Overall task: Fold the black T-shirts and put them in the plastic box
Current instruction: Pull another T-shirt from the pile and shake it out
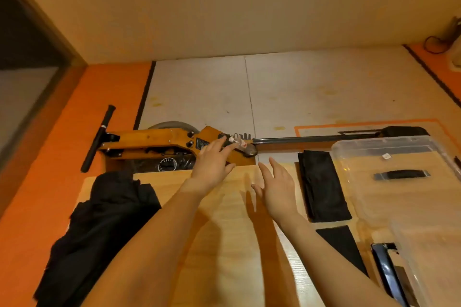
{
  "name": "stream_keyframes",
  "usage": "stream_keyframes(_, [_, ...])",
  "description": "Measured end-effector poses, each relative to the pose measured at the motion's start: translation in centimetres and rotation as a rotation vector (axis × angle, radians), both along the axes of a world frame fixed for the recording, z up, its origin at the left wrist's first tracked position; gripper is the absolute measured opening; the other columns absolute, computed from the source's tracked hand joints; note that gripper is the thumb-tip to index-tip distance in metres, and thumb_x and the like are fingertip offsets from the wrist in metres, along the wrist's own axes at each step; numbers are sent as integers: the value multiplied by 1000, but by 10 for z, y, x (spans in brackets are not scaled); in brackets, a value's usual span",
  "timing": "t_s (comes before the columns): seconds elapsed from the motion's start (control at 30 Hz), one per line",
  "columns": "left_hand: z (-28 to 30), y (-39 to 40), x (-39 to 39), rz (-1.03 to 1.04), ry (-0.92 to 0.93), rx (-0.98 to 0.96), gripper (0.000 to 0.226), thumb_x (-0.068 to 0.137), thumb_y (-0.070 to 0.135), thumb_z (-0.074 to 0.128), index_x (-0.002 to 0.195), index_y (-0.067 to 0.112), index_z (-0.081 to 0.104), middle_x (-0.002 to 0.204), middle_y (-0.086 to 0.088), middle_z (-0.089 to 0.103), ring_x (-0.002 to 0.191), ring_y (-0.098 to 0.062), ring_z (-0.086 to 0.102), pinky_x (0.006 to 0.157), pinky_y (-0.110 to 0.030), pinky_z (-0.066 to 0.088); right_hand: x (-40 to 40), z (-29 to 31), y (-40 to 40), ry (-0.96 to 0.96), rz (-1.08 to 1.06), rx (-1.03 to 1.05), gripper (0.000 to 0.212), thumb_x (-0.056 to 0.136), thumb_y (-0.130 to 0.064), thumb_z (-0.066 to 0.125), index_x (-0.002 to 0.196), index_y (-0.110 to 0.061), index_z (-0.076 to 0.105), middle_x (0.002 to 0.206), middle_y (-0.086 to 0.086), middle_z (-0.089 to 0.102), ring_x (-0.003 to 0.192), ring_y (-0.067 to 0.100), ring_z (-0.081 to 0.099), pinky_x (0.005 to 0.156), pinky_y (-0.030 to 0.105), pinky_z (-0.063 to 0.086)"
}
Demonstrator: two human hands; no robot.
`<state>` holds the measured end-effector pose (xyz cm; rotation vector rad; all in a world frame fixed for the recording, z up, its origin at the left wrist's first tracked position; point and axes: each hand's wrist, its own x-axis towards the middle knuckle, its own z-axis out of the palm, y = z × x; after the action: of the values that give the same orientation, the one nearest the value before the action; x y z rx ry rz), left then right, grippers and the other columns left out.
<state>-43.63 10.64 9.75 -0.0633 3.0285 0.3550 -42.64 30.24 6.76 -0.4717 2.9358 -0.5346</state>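
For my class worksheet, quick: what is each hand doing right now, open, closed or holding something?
Left hand: open, fingers straight, holding nothing, raised over the table's far edge.
Right hand: open, fingers spread, holding nothing, above the table.

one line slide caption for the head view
Both hands, left and right, hover open over the wooden table, between a pile of black T-shirts and a folded T-shirt beside the plastic box.

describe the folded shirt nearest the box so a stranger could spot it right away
Start at the clear plastic box on the right of the wooden table. Just left of it lies the folded black T-shirt, a flat, neat, long rectangle, unlike the rumpled black pile at the table's left edge.
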Motion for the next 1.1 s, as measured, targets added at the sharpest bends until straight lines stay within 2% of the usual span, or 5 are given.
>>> stream_keyframes(0.17, [2, -73, 89, 235, -59, -58, 59, 96, 47, 48, 150, 31, 28, 160, 0, 17, 146, -22, 16, 117, -42, 17, 34, 4, -74, 4, 259, 19, 58, 92, -43, 62, 142, -17, 49, 153, 16, 38, 138, 35, 39, 110, 47, 35])
stream_keyframes(0.3, [-2, -119, 171, 388, 40, -85, 57, 88, 39, 66, 140, 21, 49, 148, -11, 43, 135, -32, 41, 111, -47, 31, 72, 4, -130, -15, 452, 18, 58, 95, -42, 57, 146, -19, 44, 157, 15, 30, 143, 33, 31, 115, 46, 27])
stream_keyframes(0.43, [-12, -155, 242, 567, -90, -138, 58, 98, 47, 46, 150, 27, 30, 159, -6, 21, 146, -27, 19, 117, -41, 17, 111, -2, -179, -55, 579, 36, 60, 97, -44, 55, 149, -21, 39, 160, 13, 26, 145, 33, 26, 117, 44, 23])
stream_keyframes(0.77, [-53, -202, 346, 719, -243, -70, 58, 102, 46, 37, 153, 27, 18, 162, -6, 8, 149, -26, 8, 120, -40, 11, 177, -29, -242, -140, 630, 125, 64, 98, -45, 52, 153, -22, 31, 161, 11, 22, 147, 31, 20, 120, 44, 19])
stream_keyframes(1.1, [-99, -220, 371, 681, -198, 51, 55, 101, 47, 36, 152, 32, 21, 162, -4, 12, 148, -24, 10, 118, -39, 15, 195, -66, -261, -194, 612, 226, 68, 96, -46, 56, 154, -21, 30, 161, 11, 23, 147, 33, 22, 118, 48, 24])
